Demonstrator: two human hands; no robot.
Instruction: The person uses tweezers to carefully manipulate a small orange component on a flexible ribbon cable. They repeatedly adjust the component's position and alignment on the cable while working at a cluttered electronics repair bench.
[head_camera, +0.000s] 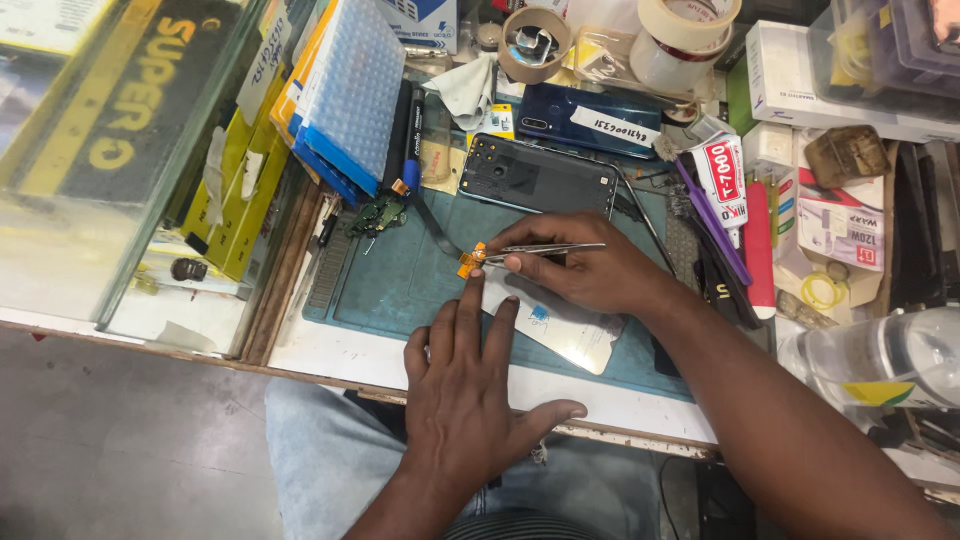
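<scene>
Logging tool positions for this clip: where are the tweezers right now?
In the head view, the tweezers lie in the right hand at centre, over the green work mat, tips at a small orange flex piece beside the left hand's index fingertip.

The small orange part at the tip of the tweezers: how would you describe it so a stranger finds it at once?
Start at the teal work mat in the middle of the bench. Near its centre, the right hand holds metal tweezers pointing left, and the left hand reaches one finger up to their tip. There sits the small orange part, the only orange piece on the mat.
</scene>
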